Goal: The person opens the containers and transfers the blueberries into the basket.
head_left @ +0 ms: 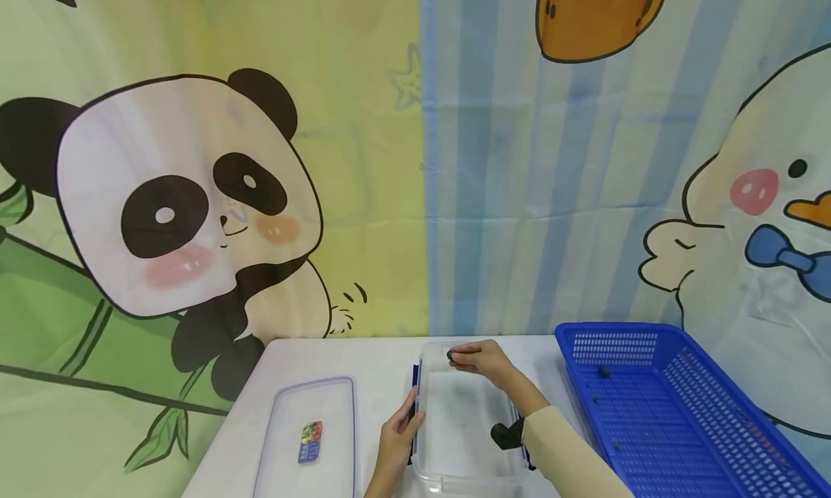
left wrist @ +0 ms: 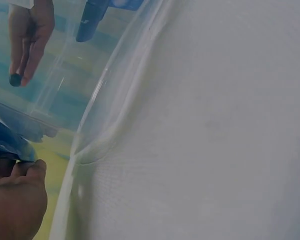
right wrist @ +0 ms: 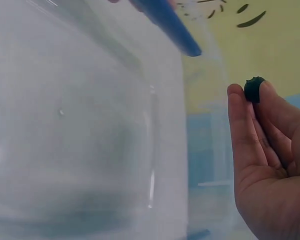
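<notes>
Between thumb and fingertips, my right hand pinches a blueberry, small, dark and round with a little crown. It holds the berry over the far end of a clear plastic storage box. My left hand grips the box's left side, thumb by the rim and fingers at a blue side latch. In the left wrist view the pinched berry also shows, beyond the box wall. The bottom of the box appears bare in the head view.
A clear lid with a colourful label lies left of the box on the white table. At the right stands a blue mesh basket with several small dark pieces inside. A printed curtain hangs behind.
</notes>
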A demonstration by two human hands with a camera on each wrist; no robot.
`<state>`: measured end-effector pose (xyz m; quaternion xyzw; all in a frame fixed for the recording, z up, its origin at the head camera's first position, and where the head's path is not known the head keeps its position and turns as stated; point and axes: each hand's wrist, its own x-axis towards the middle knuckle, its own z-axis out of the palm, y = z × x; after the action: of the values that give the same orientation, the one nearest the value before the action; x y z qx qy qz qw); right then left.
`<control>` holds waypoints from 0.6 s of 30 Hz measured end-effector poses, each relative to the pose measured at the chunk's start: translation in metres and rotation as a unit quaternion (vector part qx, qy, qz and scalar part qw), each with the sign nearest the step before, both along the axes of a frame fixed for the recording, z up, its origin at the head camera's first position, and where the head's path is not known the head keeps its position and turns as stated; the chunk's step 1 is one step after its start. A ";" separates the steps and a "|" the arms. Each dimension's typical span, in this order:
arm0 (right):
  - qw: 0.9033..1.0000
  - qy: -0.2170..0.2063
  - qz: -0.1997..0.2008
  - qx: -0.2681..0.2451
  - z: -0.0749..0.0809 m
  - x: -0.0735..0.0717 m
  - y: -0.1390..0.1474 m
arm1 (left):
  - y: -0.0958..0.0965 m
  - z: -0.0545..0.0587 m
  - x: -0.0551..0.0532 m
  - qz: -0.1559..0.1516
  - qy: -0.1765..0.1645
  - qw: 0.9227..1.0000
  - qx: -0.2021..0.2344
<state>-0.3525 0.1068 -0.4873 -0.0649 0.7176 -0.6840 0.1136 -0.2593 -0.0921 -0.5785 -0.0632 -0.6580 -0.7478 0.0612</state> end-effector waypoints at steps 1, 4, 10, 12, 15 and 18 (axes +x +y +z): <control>1.000 0.001 0.004 -0.001 0.005 0.003 0.005 | 0.000 0.000 0.000 0.000 -0.005 1.000 0.003; 1.000 0.005 0.018 -0.006 0.016 0.013 0.019 | 0.001 -0.001 -0.001 -0.001 -0.017 1.000 0.013; 0.999 0.030 0.017 0.009 0.037 0.035 0.065 | 0.003 -0.002 -0.001 -0.002 -0.028 0.999 0.023; 0.999 0.036 0.007 0.016 0.041 0.041 0.085 | 0.004 -0.003 -0.001 0.000 -0.021 1.000 0.021; 0.999 0.033 -0.022 0.026 0.044 0.049 0.117 | 0.004 -0.004 -0.001 0.009 -0.011 1.000 0.017; 0.998 0.024 -0.051 0.029 0.042 0.056 0.147 | 0.004 -0.005 -0.001 0.020 0.001 1.000 0.004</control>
<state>-0.2969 0.2537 -0.4456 -0.0413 0.7421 -0.6661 0.0634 -0.2604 -0.0879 -0.5835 -0.0509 -0.6559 -0.7491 0.0774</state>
